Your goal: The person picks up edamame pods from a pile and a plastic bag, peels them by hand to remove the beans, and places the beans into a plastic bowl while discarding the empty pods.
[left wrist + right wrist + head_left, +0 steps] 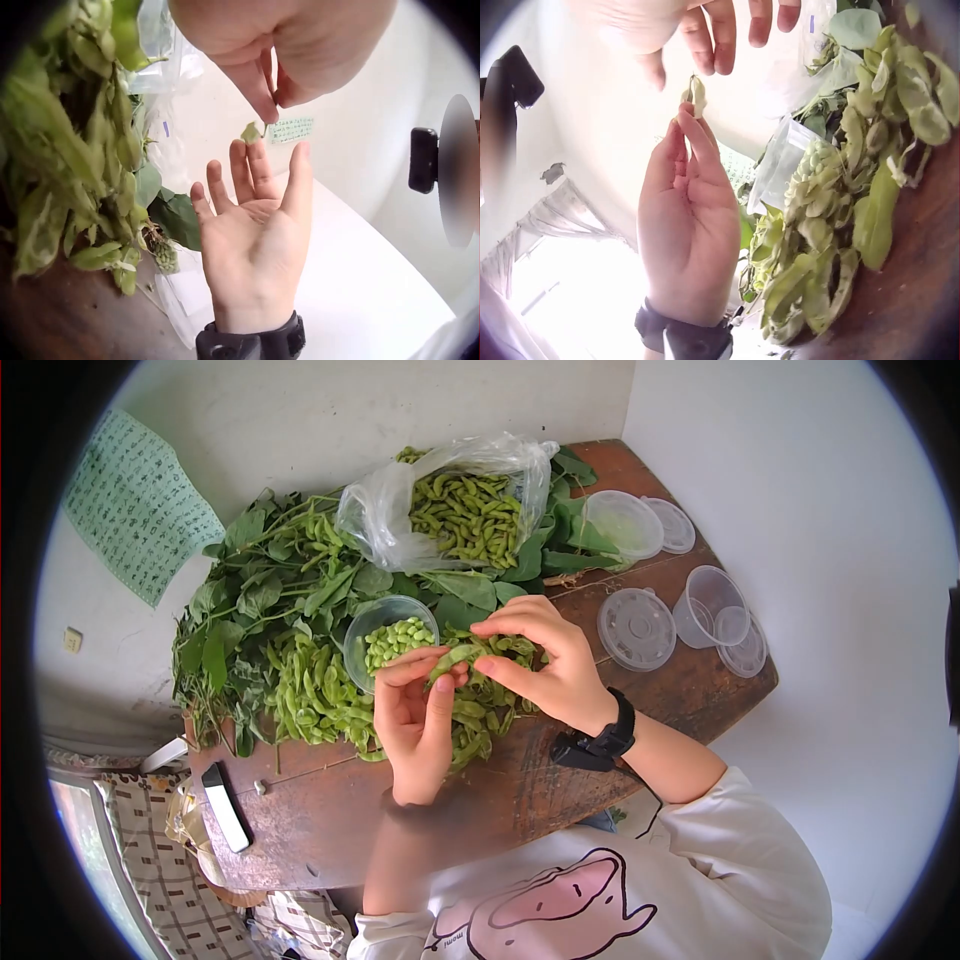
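My left hand pinches a green soybean pod between thumb and fingers. In the right wrist view the pod sticks up from the left hand's fingertips. My right hand is close by, thumb and index finger apart at the pod's upper end. Seen in the left wrist view, the right hand has its palm turned to the camera and fingers extended. Just behind the left hand stands a clear round tub of shelled green beans. Loose pods lie heaped around it.
A plastic bag of pods stands at the back amid leafy stalks. Clear tubs and lids are on the right of the wooden table. A phone lies at the left edge.
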`<action>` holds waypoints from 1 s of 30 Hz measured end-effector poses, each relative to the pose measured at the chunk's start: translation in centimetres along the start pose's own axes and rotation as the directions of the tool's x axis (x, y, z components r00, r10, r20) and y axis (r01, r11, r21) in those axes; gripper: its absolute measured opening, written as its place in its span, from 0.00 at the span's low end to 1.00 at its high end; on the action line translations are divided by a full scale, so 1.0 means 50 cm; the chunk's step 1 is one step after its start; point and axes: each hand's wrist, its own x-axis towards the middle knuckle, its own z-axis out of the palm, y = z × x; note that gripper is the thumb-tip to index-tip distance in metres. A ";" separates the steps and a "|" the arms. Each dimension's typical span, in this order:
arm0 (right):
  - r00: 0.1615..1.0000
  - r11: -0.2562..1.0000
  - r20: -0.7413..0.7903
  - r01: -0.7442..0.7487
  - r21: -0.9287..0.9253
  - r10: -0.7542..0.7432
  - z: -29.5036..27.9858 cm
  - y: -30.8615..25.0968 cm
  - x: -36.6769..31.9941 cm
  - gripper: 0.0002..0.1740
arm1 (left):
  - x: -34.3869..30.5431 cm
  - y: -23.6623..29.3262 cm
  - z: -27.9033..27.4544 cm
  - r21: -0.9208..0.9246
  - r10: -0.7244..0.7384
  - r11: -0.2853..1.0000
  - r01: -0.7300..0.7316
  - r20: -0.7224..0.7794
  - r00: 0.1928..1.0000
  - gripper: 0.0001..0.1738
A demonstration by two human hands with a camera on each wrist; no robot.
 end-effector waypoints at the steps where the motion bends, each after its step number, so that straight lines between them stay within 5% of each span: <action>1: 1.000 1.000 0.009 -0.019 0.014 0.019 0.002 0.008 -0.002 0.09 | -0.001 0.005 0.003 -0.015 -0.054 0.998 0.054 0.011 0.998 0.12; 8: 0.993 0.995 0.108 -0.063 0.083 0.054 -0.006 0.020 -0.003 0.06 | -0.001 0.006 -0.002 -0.014 -0.255 0.967 0.255 0.015 0.967 0.15; 10: 0.940 0.905 0.262 -0.297 0.305 0.219 -0.012 0.018 0.000 0.07 | 0.003 0.012 -0.001 -0.054 -0.287 0.957 0.287 0.006 0.958 0.16; 11: 0.940 0.905 0.262 -0.297 0.305 0.220 -0.017 0.011 0.002 0.07 | 0.005 0.023 0.000 -0.120 -0.325 0.938 0.324 0.018 0.946 0.16; 13: 0.737 0.622 0.462 -0.671 0.404 0.494 -0.028 -0.004 0.007 0.09 | 0.006 0.028 0.001 -0.184 -0.363 0.913 0.363 0.032 0.931 0.17; 19: 0.634 0.389 0.557 -0.771 0.504 0.536 -0.021 0.010 -0.004 0.12 | 0.004 0.015 -0.003 -0.306 -0.470 0.826 0.473 0.088 0.878 0.19; 23: 0.655 0.426 0.531 -0.755 0.499 0.538 -0.017 0.008 -0.003 0.13 | 0.006 0.014 -0.005 -0.323 -0.471 0.824 0.466 0.068 0.880 0.19; 25: 0.804 0.769 0.399 -0.567 0.296 0.440 -0.016 -0.001 0.002 0.11 | 0.008 0.017 -0.004 -0.320 -0.472 0.827 0.463 0.053 0.880 0.19; 26: 0.805 0.770 0.400 -0.566 0.295 0.438 -0.014 0.000 0.004 0.11 | 0.008 0.019 -0.001 -0.282 -0.458 0.850 0.445 0.023 0.889 0.18; 27: 0.944 0.964 0.238 -0.253 0.087 0.227 -0.013 0.001 0.008 0.11 | 0.008 0.020 0.002 -0.244 -0.440 0.872 0.425 -0.008 0.898 0.18; 28: 0.989 0.981 0.140 0.080 -0.176 -0.056 -0.012 0.003 0.012 0.13 | 0.008 0.019 0.003 -0.249 -0.434 0.874 0.417 -0.014 0.901 0.18; 30: 0.979 0.956 0.173 0.146 -0.255 -0.104 -0.015 0.015 0.009 0.15 | 0.007 0.017 0.005 -0.099 -0.458 0.886 0.453 -0.042 0.888 0.17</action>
